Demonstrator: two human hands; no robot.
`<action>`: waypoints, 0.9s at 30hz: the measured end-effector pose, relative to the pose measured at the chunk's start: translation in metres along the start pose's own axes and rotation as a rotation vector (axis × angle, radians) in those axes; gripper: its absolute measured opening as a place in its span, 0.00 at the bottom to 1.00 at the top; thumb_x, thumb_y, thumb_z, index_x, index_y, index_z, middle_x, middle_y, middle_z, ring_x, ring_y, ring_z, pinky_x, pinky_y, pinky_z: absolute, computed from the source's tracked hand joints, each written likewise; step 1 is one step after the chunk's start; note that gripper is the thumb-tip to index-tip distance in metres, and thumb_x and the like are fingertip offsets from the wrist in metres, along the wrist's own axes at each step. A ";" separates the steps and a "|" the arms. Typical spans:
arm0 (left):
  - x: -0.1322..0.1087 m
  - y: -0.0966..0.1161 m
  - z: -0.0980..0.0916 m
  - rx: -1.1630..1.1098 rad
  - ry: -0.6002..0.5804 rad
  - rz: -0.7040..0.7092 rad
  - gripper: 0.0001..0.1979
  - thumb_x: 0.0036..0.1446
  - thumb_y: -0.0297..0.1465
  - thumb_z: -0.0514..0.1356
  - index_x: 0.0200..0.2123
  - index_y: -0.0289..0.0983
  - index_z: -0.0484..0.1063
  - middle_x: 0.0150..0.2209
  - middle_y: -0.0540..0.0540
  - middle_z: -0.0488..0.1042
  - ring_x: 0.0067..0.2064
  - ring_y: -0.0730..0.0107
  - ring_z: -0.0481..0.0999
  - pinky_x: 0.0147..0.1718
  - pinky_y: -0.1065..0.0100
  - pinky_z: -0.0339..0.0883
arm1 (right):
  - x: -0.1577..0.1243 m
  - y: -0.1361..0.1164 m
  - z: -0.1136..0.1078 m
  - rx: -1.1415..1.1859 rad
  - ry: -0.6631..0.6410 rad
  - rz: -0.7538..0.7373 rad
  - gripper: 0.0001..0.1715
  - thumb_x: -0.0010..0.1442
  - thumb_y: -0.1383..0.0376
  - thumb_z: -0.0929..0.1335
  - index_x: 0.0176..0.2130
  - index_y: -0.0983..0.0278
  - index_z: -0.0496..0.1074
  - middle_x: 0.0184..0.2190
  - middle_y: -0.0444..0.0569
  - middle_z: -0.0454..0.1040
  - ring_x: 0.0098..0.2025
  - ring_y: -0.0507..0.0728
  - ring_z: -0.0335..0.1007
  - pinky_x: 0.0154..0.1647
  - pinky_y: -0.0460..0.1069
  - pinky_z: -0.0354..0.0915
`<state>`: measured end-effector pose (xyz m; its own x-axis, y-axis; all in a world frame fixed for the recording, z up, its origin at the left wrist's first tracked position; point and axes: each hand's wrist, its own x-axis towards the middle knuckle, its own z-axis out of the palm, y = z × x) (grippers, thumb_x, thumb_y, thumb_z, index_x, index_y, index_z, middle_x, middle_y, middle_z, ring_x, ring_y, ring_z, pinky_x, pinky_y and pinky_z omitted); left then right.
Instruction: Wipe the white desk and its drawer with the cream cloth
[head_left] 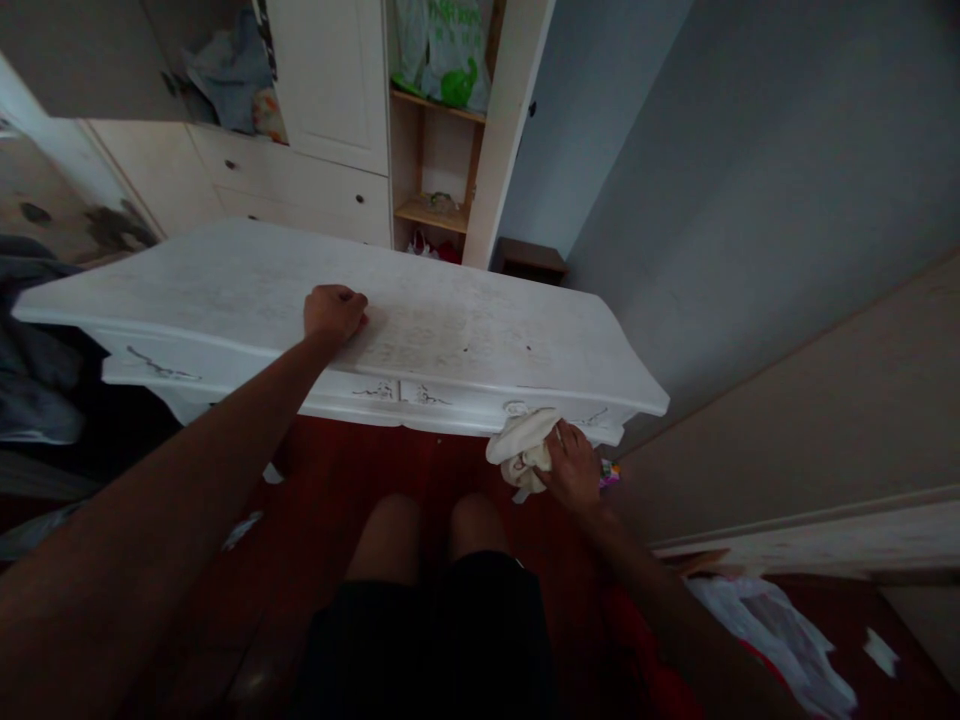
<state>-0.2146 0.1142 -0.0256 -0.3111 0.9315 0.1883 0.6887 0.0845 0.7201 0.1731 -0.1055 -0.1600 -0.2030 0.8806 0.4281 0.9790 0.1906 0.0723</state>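
Across the middle stands a white dressing table [420, 285] with a scuffed, stained top and carved drawer fronts. My left hand [335, 310] rests on its top near the front edge, fingers curled into a loose fist, with nothing seen in it. Lower down on the right, my right hand [571, 462] grips a crumpled cream cloth [525, 445]. This cloth is against the right drawer front, just below a pale drawer knob [516, 408], and part of it hangs down in folds.
Behind the table is a white wardrobe [330, 90] with open doors, holding clothes [236, 75] and plastic bags [450, 55]. A grey wall [735, 200] closes the right side. On the dark red floor lie a white plastic bag [780, 630] and paper scraps [241, 530]. Grey fabric [37, 370] is at left.
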 end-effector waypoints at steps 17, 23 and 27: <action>-0.007 0.009 -0.006 0.052 0.045 0.030 0.10 0.50 0.36 0.57 0.24 0.39 0.75 0.23 0.45 0.75 0.32 0.60 0.76 0.37 0.63 0.68 | 0.041 -0.043 -0.028 0.264 0.206 0.068 0.26 0.55 0.61 0.70 0.52 0.66 0.68 0.48 0.61 0.70 0.54 0.70 0.61 0.56 0.66 0.62; -0.007 0.010 -0.008 0.009 0.039 0.018 0.10 0.48 0.34 0.59 0.27 0.33 0.77 0.20 0.49 0.72 0.27 0.68 0.72 0.32 0.68 0.67 | 0.037 -0.013 -0.035 0.192 0.046 -0.111 0.32 0.56 0.62 0.70 0.57 0.69 0.66 0.55 0.64 0.68 0.60 0.70 0.58 0.59 0.64 0.59; -0.008 0.010 -0.007 -0.033 0.032 -0.015 0.11 0.48 0.33 0.59 0.30 0.32 0.78 0.22 0.49 0.75 0.25 0.70 0.71 0.32 0.69 0.67 | 0.030 0.012 -0.040 0.094 0.021 -0.076 0.32 0.58 0.61 0.70 0.59 0.69 0.65 0.57 0.65 0.68 0.60 0.72 0.58 0.56 0.64 0.61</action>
<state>-0.2100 0.1052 -0.0157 -0.3424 0.9184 0.1984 0.6623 0.0861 0.7443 0.1791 -0.0942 -0.1100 -0.2749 0.8530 0.4437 0.9547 0.2968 0.0209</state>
